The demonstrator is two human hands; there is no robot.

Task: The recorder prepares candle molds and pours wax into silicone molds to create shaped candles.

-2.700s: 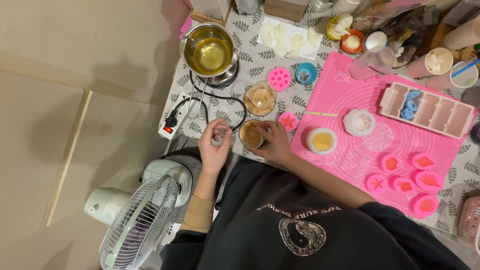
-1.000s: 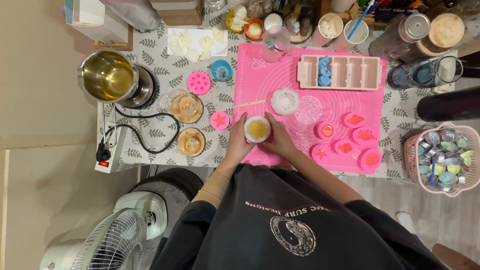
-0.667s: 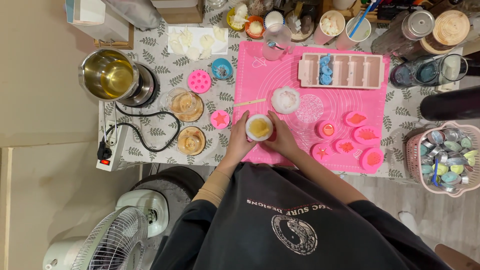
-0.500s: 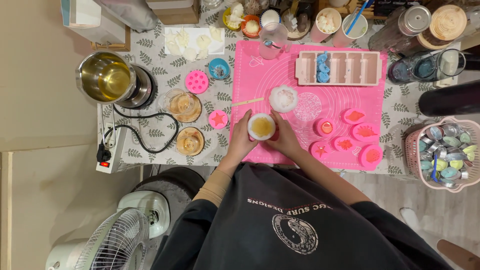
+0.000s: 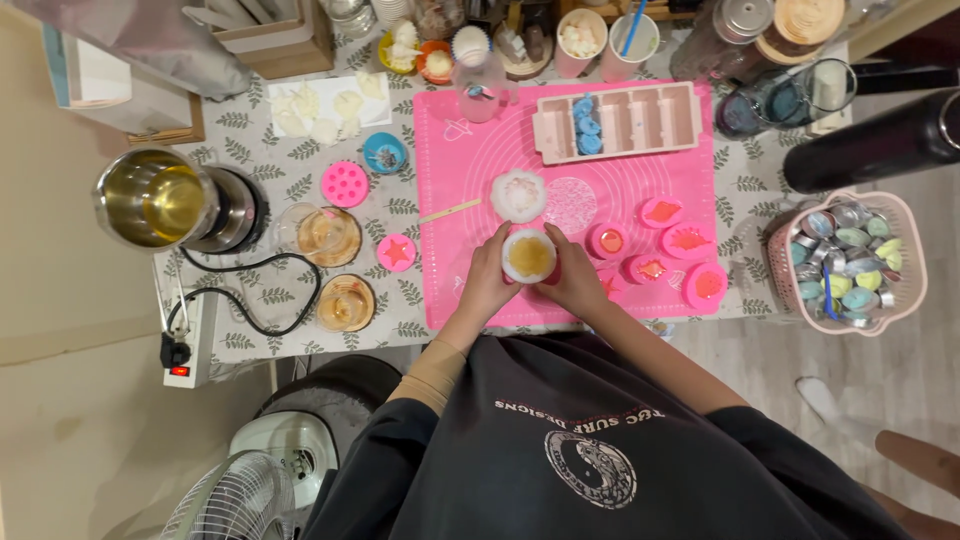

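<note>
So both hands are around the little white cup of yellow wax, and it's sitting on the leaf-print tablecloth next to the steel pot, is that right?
Not quite. Both the left hand and the right hand are around the little white cup of yellow wax, but the head view shows it over the pink silicone mat, far from the steel pot, which stands on the leaf-print tablecloth.

A pink mat [image 5: 690,170] covers the middle of the leaf-patterned table [image 5: 260,160]. On its far edge lies a long pink tray mould [image 5: 640,118] with blue pieces in one compartment. Left of the mat stand a steel pot [image 5: 155,197] of yellow liquid, two glass cups [image 5: 330,235], and a power strip [image 5: 180,345]. Right of the mat, a pink basket [image 5: 848,262] holds what look like small tins. A fan [image 5: 240,495] stands below the table.
</note>
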